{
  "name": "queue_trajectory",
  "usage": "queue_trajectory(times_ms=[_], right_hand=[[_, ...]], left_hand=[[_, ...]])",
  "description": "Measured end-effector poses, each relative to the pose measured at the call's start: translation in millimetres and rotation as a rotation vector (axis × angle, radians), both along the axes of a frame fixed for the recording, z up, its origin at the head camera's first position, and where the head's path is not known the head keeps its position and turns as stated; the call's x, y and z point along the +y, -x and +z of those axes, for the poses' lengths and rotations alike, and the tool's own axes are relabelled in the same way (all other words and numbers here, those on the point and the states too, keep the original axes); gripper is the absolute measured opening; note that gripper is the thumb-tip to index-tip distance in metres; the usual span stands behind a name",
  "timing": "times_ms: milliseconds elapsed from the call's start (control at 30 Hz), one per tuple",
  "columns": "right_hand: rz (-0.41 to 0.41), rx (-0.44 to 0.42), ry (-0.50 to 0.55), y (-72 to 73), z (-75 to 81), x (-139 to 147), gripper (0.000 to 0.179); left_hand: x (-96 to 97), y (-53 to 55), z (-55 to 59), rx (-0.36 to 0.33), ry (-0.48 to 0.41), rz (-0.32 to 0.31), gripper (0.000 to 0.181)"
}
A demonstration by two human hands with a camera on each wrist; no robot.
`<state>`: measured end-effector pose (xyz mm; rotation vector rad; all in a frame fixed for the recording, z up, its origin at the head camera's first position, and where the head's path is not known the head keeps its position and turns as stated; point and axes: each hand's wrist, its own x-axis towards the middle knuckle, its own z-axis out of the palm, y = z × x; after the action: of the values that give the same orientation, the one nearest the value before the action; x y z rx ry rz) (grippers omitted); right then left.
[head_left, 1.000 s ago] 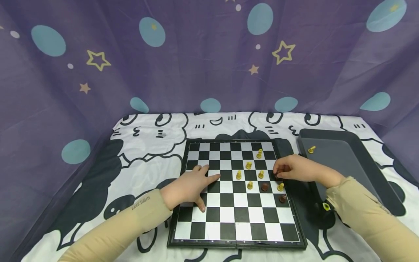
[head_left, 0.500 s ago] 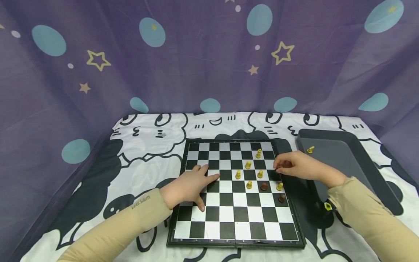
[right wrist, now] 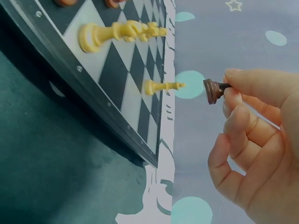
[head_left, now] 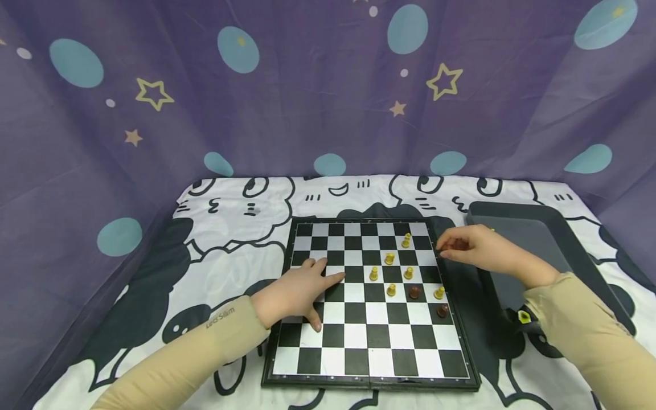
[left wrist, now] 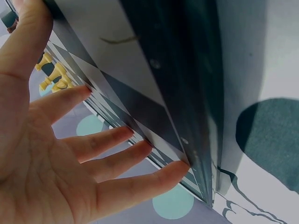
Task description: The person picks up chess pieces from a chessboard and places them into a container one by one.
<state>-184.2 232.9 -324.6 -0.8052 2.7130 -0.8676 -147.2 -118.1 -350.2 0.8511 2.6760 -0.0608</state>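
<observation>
I have the person's right hand [head_left: 482, 250] holding a small dark brown chess piece [right wrist: 214, 91]: its fingers pinch the top between thumb and index, base downward, while the other fingers curl loosely. On my head feed that hand is over the gap between the right edge of the chessboard [head_left: 356, 336] and the tray [head_left: 550, 216], and the right wrist feed shows the piece held clear of the board.

The left hand [head_left: 299, 287] has its fingers spread and holding nothing; they reach across the board's left edge, and the tips appear to touch the squares.

The board lies on the cloth-covered surface [head_left: 241, 228], back from its far edge, and the grey tray sits towards the surface's right edge. On the board I count six yellow pieces [head_left: 389, 259], the farthest one near the far right corner. Two brown pieces [head_left: 414, 292] stand towards the right edge, one of them between two yellow ones. In the tray a yellow piece [head_left: 492, 229] barely shows past the right hand. Behind the surface's far edge hangs a purple curtain [head_left: 307, 114] printed with stars and ovals.
</observation>
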Motion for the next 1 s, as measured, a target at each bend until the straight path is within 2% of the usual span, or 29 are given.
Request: queue_trajectory(times_ms=[367,600,700,1000], right_hand=[[-0.093,0.053,-0.004,1.7,15.9,17,0.011],[-0.135,0.155,0.013,5.5,20.3,35,0.008],[-0.169,0.159,0.002,8.0,22.4,45,0.008],[-0.250,0.210,-0.007,18.8,14.5,75,0.009]], left_hand=[[0.9,0.2,0.5,-0.002,0.010,-0.004,0.109],[1.1,0.8,0.6,-0.001,0.009,-0.006,0.109],[0.8,0.4,0.6,0.004,0.007,-0.009,0.109],[0.5,-1.2,0.7,0.013,0.008,-0.010,0.108]])
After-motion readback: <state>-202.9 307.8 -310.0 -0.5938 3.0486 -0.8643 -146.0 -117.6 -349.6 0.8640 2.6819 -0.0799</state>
